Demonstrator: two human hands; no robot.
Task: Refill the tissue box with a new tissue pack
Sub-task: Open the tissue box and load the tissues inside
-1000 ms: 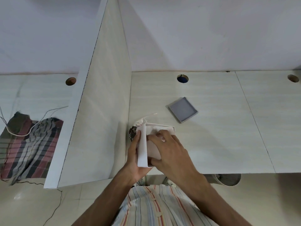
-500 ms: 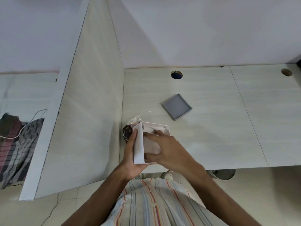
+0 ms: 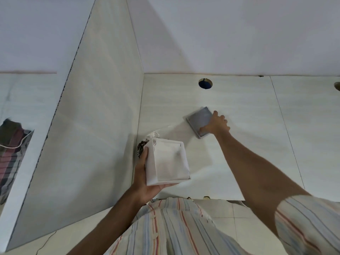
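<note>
A white square tissue box [image 3: 168, 161] stands near the desk's front edge with its open side up and white tissues showing inside. My left hand [image 3: 145, 178] grips its left and front sides. The box's grey square lid [image 3: 199, 121] lies flat on the desk farther back. My right hand [image 3: 215, 124] has its fingers curled over the lid's right and near edges. A crumpled clear plastic wrapper [image 3: 147, 142] lies just behind the box on its left.
A tall white partition [image 3: 95, 115] walls off the desk's left side. The desk [image 3: 239, 153] has a round cable hole [image 3: 205, 83] at the back. A striped cloth with a white cable [image 3: 12, 144] lies on the neighbouring desk.
My right hand left the inside of the tissue box and reached forward and right onto the grey lid. The left hand still holds the box.
</note>
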